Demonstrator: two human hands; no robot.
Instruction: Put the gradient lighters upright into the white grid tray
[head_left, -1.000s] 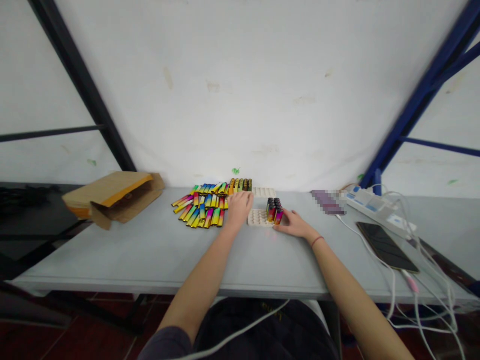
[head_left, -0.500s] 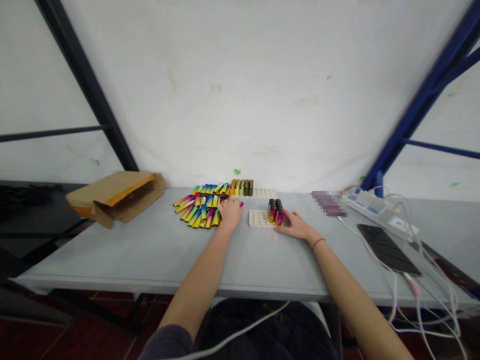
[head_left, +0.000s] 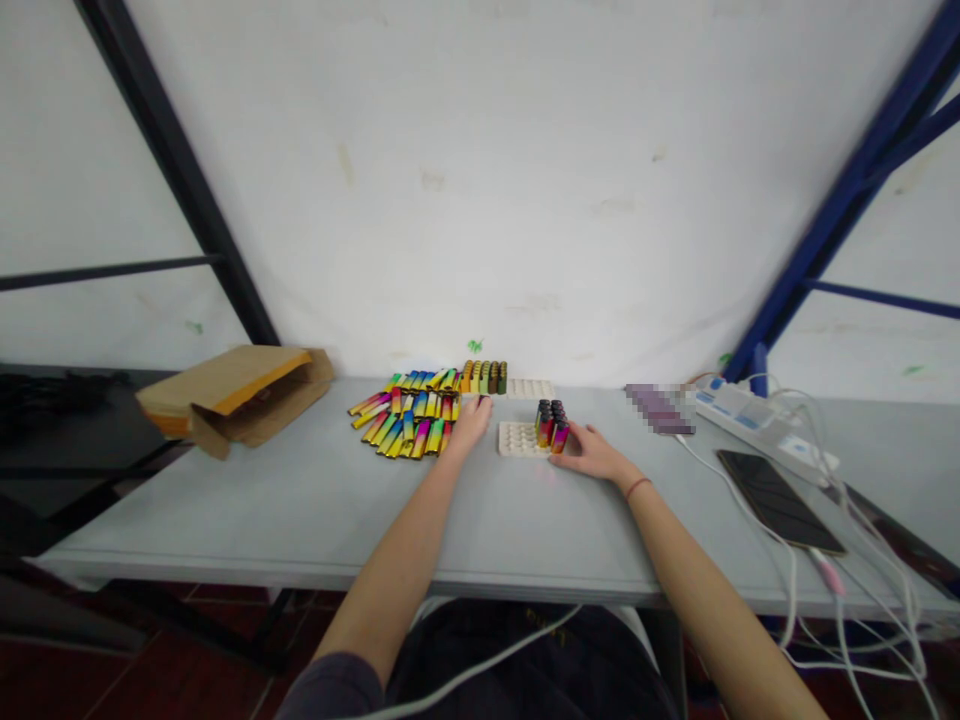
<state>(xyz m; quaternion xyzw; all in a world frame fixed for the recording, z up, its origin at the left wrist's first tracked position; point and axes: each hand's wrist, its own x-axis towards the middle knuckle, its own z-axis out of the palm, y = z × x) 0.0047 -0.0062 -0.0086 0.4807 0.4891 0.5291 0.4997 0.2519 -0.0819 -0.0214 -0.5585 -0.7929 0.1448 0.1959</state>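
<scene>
My left hand (head_left: 472, 421) is closed at the right edge of a loose pile of shiny rainbow-coloured tubes (head_left: 405, 424). A small dark end shows at its fingertips, seemingly of one such tube; the rest is hidden by the fingers. In front of me lies a white tray (head_left: 517, 440) with round holes. Several rainbow tubes (head_left: 553, 425) stand upright in its right part, dark ends up. My right hand (head_left: 596, 453) holds the tray's right end, thumb at the front corner and fingers beside the tubes.
Behind the pile, a block of upright yellow-green tubes (head_left: 484, 377) stands by the wall, with another white tray (head_left: 530, 388) beside it. An open cardboard box (head_left: 236, 393) lies left. Rightward are a phone (head_left: 780, 500), a power strip (head_left: 761, 430) and white cables.
My left hand has shifted slightly right, off the pile, and its fingers have turned, with a dark end now showing at them. My right hand and the tray have stayed put.
</scene>
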